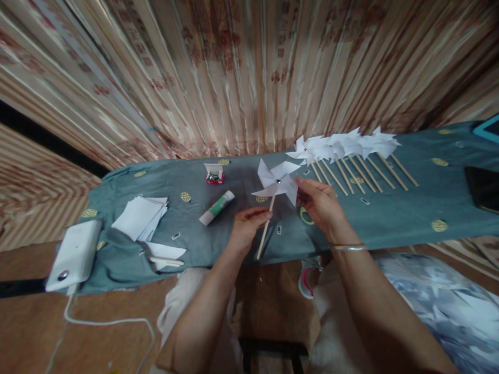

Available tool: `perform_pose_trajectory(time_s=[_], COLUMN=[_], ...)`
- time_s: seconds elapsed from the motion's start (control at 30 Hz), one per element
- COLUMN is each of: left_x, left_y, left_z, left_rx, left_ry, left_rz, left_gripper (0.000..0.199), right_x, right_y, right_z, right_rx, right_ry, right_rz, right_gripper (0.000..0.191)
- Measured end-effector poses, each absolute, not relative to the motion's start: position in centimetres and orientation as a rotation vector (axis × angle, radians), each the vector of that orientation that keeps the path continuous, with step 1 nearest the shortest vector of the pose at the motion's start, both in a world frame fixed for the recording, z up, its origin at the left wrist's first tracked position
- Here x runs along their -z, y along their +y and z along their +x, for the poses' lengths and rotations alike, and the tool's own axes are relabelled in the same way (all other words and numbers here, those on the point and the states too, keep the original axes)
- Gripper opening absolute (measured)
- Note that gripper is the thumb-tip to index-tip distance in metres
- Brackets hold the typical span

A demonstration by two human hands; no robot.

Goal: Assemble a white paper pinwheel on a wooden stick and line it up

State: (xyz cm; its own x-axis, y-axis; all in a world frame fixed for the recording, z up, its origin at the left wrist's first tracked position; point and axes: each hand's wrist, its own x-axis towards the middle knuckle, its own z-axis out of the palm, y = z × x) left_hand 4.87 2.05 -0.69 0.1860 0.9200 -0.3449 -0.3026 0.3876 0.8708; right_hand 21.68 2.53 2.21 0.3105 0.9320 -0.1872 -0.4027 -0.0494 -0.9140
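Observation:
My left hand pinches the wooden stick of a white paper pinwheel, holding it up over the teal cloth. My right hand touches the pinwheel's right blade with its fingertips; a metal bangle sits on that wrist. A pin shows at the pinwheel's centre. Behind my right hand lies a row of several finished pinwheels with their sticks pointing toward me.
A glue stick, a small red box of pins, a stack of white paper squares and a white power bank with its cable lie on the cloth's left part. A curtain hangs behind. A dark object is at the right edge.

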Motion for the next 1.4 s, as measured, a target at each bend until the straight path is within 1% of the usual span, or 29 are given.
perform_pose_trajectory(time_s=[0.2,0.7,1.17,1.4], left_x=[0.5,0.5,0.4,0.5], left_y=[2.0,2.1,2.1,2.1], left_z=[4.9,4.9,4.9,4.8], left_rx=[-0.996,-1.000,-1.015,-1.030], left_ry=[1.048,1.044,1.041,1.032], left_rz=[0.744,0.728,0.720,0.703], left_gripper=[0.027,0.030,0.030,0.030], right_x=[-2.3,-2.4,-2.2,-2.1], right_y=[2.4,2.3,2.1,2.0], right_z=[21.5,21.0,20.5,20.1], right_rx=[-1.215,-1.287,-1.329,-1.365], right_ry=[-0.608,-0.581,-0.581,-0.547], right_rz=[-1.169,-1.149,-1.139,-1.121], right_gripper=[0.041,0.039,0.032,0.035])
